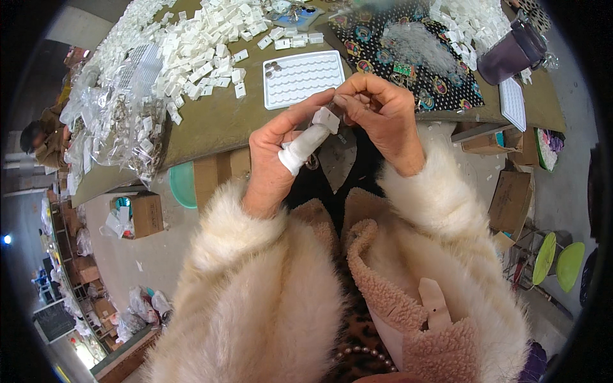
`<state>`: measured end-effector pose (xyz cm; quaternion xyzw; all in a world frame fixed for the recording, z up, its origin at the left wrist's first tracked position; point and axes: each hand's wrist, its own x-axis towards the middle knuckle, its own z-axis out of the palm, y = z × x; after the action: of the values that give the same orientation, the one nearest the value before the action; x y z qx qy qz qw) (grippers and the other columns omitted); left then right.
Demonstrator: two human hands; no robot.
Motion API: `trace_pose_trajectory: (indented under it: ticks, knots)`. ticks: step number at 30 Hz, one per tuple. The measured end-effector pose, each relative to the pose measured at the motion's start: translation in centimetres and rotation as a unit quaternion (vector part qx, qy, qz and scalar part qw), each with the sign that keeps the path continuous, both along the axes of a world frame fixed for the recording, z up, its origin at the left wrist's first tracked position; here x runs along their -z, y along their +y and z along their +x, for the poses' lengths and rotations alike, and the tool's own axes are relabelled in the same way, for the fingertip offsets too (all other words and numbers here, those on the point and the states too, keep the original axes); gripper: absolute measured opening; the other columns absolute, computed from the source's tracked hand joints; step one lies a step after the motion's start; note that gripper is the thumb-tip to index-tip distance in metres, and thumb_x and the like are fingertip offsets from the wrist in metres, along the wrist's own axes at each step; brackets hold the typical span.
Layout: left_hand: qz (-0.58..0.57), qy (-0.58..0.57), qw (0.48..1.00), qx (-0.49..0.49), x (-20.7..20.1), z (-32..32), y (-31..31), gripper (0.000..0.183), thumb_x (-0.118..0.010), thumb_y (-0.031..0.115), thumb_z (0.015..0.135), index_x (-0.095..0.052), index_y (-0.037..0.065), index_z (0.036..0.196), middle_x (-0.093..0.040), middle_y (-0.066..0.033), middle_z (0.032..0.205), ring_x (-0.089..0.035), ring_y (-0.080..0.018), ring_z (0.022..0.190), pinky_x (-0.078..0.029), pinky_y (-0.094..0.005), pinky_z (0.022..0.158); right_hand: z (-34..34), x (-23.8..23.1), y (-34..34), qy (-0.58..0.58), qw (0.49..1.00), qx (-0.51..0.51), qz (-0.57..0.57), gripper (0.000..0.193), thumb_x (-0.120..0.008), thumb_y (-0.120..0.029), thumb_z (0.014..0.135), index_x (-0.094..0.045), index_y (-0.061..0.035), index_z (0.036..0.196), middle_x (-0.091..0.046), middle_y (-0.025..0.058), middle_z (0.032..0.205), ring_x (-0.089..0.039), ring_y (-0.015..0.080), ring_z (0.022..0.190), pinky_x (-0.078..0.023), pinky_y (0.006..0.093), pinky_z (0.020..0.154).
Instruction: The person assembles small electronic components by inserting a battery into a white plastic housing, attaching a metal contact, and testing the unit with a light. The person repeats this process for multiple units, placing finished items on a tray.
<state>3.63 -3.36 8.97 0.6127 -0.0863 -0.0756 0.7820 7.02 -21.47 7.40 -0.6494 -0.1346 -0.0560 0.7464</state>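
Note:
My left hand is raised in front of the table's near edge, a white covering around one of its fingers. Its fingers are closed on a small white plastic case. Close beside it, my right hand pinches thumb and forefinger together near the left fingertips; whatever is between them is too small to make out. Just beyond my hands lies a white tray with rows of scalloped hollows. Several small dark round pieces sit in its far left corner.
A big pile of white cases covers the table's left, beside clear plastic bags. On the right are a dotted cloth bearing clear plastic bits, a dark tumbler and another white tray. Cardboard boxes stand below. Someone is at far left.

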Motion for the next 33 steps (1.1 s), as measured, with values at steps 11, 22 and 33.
trace_pose_trajectory:
  ticks: [11, 22, 33]
  knots:
    - [0.024, -0.013, 1.0, -0.006, 0.9, 0.1, 0.9, 0.032, -0.069, 0.009, 0.095, -0.067, -0.002, 0.125, -0.073, -0.0061, 0.108, -0.06, -0.0026, 0.077, -0.046, -0.017, 0.063, 0.7, -0.8, 0.1, -0.384, 0.838, 0.129, -0.367, 0.009, -0.069, 0.003, 0.085, -0.066, -0.0022, 0.091, -0.064, 0.0076, 0.088, -0.062, 0.0186, 0.077, -0.049, 0.0288, 0.067]
    - [-0.073, 0.069, 0.993, 0.067, 1.3, 0.7, 0.9, 0.03, -0.062, 0.024, 0.102, -0.068, -0.001, 0.117, -0.069, -0.0032, 0.084, -0.042, 0.0, 0.054, -0.029, -0.0173, 0.048, 0.5, -0.2, 0.3, -0.228, 0.97, -0.011, -0.084, 0.015, -0.068, 0.007, 0.083, -0.064, 0.002, 0.095, -0.064, 0.009, 0.096, -0.063, 0.0205, 0.091, -0.05, 0.0301, 0.084]
    - [-0.092, 0.111, 0.989, 0.044, 1.5, 0.6, 1.1, 0.031, -0.065, 0.025, 0.1, -0.068, -0.005, 0.108, -0.066, -0.0052, 0.078, -0.041, -0.0007, 0.052, -0.03, -0.0177, 0.048, 0.1, 0.0, 0.7, -0.197, 0.975, -0.027, -0.097, 0.01, -0.065, 0.007, 0.085, -0.062, 0.0013, 0.092, -0.064, 0.0067, 0.091, -0.062, 0.0173, 0.083, -0.051, 0.0279, 0.076]
